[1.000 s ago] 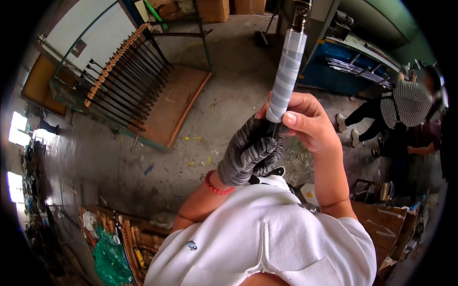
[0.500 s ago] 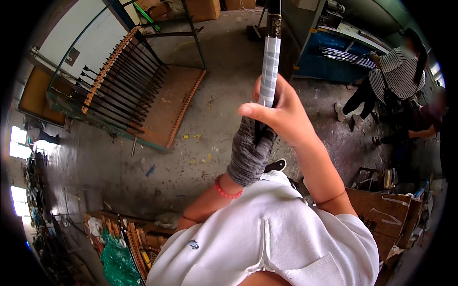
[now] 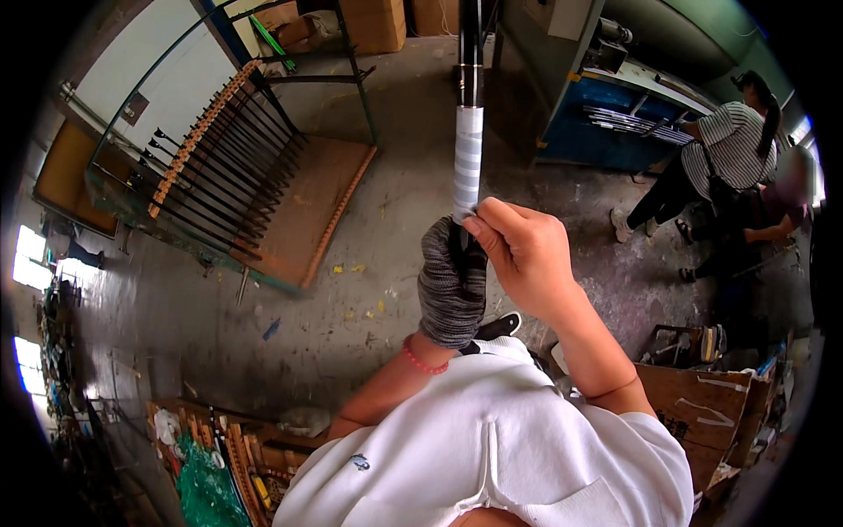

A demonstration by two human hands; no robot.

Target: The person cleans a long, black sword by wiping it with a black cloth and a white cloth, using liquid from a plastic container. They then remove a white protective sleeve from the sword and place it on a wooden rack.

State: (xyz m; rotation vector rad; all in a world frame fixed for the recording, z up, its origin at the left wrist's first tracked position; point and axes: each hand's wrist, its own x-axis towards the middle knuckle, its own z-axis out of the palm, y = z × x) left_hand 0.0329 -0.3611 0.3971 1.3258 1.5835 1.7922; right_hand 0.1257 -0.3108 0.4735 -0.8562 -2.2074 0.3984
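A black rod (image 3: 471,83) stands upright before me, running out past the top edge of the view. Its lower part has a wrap (image 3: 469,162) banded in white and grey. My left hand (image 3: 450,285), in a dark grey knit glove, closes round the rod just below this wrap. Bare and closed, my right hand (image 3: 531,255) pinches with thumb and forefinger at the wrap's lower edge. What lies between those fingertips is too small to make out.
At the left, a metal-framed rack (image 3: 338,189) carries a row of black rods (image 3: 224,167). A person in a striped top (image 3: 733,145) stands at the right by a blue bench (image 3: 606,123); another person (image 3: 781,211) is nearby. Wooden pieces and green plastic (image 3: 209,487) lie at lower left.
My right hand has gone from loosely surrounding the wrap, thumb out, to a pinch at its lower edge. The rod has shifted left and turned more upright; my left hand still grips it.
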